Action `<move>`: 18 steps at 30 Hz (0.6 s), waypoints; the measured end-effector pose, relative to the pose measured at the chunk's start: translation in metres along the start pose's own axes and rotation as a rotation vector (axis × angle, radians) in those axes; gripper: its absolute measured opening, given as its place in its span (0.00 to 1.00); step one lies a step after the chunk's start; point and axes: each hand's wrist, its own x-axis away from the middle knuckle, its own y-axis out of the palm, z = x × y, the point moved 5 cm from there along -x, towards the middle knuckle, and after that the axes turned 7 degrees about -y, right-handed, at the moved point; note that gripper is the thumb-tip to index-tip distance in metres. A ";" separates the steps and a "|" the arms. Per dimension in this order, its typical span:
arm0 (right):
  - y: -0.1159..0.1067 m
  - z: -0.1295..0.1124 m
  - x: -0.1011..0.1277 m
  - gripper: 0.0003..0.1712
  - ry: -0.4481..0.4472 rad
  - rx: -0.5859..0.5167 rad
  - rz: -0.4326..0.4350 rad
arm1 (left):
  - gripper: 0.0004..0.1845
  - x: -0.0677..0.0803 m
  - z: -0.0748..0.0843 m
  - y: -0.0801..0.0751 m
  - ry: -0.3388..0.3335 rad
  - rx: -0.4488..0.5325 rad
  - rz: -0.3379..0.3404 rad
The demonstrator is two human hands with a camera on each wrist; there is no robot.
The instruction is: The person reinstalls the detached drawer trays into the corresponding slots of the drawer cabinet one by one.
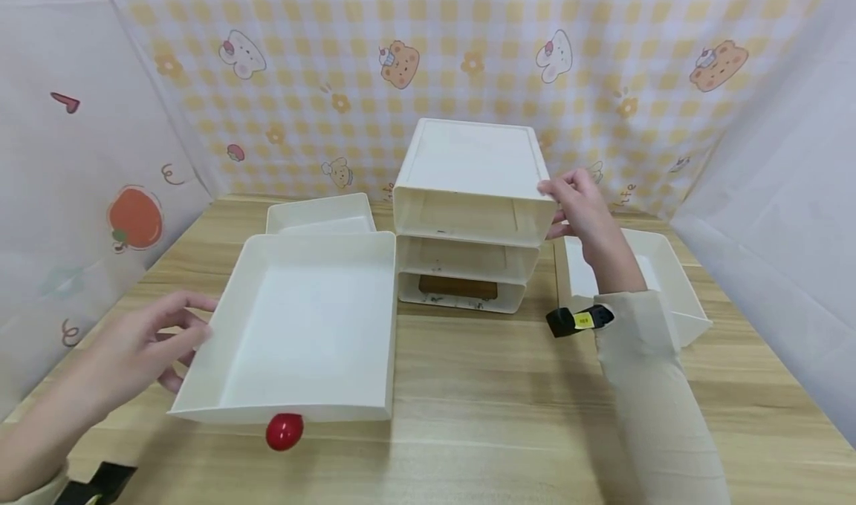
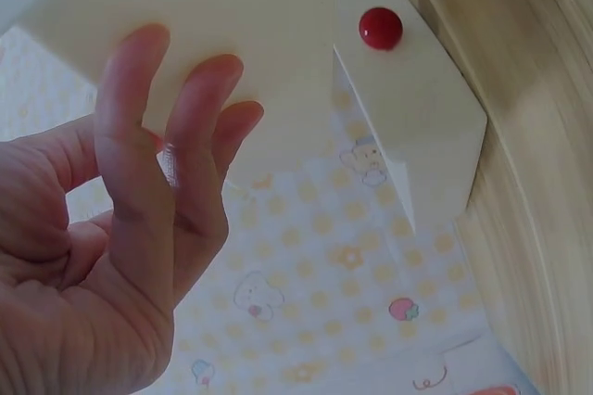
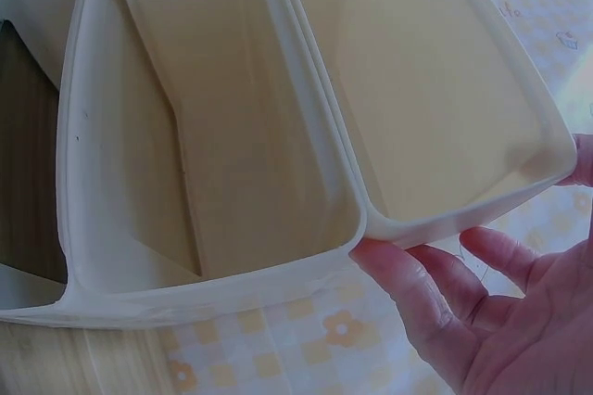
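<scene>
A white drawer point(image 1: 307, 334) with a red knob point(image 1: 284, 432) stands out from the table left of the middle, its open top facing up. My left hand point(image 1: 150, 341) is at its left side; in the left wrist view the curved fingers point(image 2: 199, 108) lie against the drawer's pale outside wall, the thumb partly hidden behind them. A white cabinet point(image 1: 475, 160) with three stacked open compartments stands at the back middle. At its upper right front corner, my right hand point(image 1: 582, 208) grips the top compartment's edge, fingertips also low on its side.
Behind the near drawer lies another white drawer point(image 1: 321, 212), whose red knob point(image 2: 381, 29) shows in the left wrist view. A third white drawer point(image 1: 669, 267) sits at the right, partly behind my right arm. A patterned cloth point(image 1: 301, 82) hangs behind the wooden table point(image 1: 468, 386).
</scene>
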 end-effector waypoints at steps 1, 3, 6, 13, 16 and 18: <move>0.000 0.000 0.000 0.10 -0.002 0.004 0.000 | 0.15 0.000 0.001 0.003 0.000 -0.005 -0.006; 0.000 0.001 0.000 0.10 -0.003 0.009 0.001 | 0.15 0.000 0.004 0.008 0.001 0.003 -0.025; 0.000 -0.001 0.000 0.10 -0.004 0.014 0.006 | 0.16 -0.001 0.008 0.015 0.007 0.022 -0.054; 0.000 -0.001 0.000 0.11 -0.004 0.014 0.004 | 0.16 -0.004 0.023 0.036 0.004 0.059 -0.117; 0.000 -0.001 0.001 0.11 -0.004 0.014 0.002 | 0.15 -0.008 0.032 0.047 0.005 0.069 -0.146; 0.000 -0.001 0.002 0.11 -0.005 0.018 0.004 | 0.15 -0.010 0.038 0.054 0.018 0.084 -0.159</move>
